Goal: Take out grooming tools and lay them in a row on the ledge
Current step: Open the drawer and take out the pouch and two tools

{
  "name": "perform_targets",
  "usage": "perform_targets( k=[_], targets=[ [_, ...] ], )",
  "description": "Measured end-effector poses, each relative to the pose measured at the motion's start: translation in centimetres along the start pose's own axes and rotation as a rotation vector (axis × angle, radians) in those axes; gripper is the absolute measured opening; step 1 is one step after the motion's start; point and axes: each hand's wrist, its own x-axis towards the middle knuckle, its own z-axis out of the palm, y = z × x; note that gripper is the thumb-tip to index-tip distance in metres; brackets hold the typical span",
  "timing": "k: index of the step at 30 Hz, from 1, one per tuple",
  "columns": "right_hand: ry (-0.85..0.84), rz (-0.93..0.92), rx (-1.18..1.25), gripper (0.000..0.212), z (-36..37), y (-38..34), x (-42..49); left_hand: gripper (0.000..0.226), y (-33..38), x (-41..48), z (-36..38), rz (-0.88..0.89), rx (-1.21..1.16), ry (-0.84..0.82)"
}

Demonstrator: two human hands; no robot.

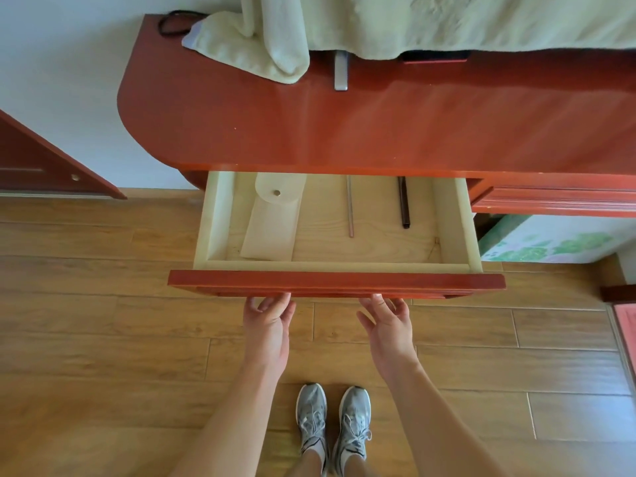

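Home bedroom: red wooden dresser [378,132], towel [254,46] on top, wood-plank floor [103,339].
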Motion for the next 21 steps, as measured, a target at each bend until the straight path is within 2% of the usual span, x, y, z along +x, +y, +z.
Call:
perform_targets(
  k=[4, 7, 16, 21],
  targets=[
    [0.010, 0.000, -0.012, 0.040, -0.1, -0.1, -0.2, 0.084, -0.1, 0.0, -0.3, -0.004, -0.003, -0.035],
    [0.013, 0.014, -0.017, 0.041, -0.1, -0.1, -0.2, 0.076, 0.1, -0.2, -0.3, -0.011, 0.003, -0.028],
    [0.024, 0.044, -0.034, 0.032, -0.8, 0.4, -0.1, 0.086, 0.3, -0.8, -0.3, -0.046, -0.003, 0.016],
    [0.051, 0.028, -0.110, 0.051, -0.6, 0.1, -1.2, 0.087, 1.3, -1.5, 0.1, -0.051, 0.112, 0.035]
  ],
)
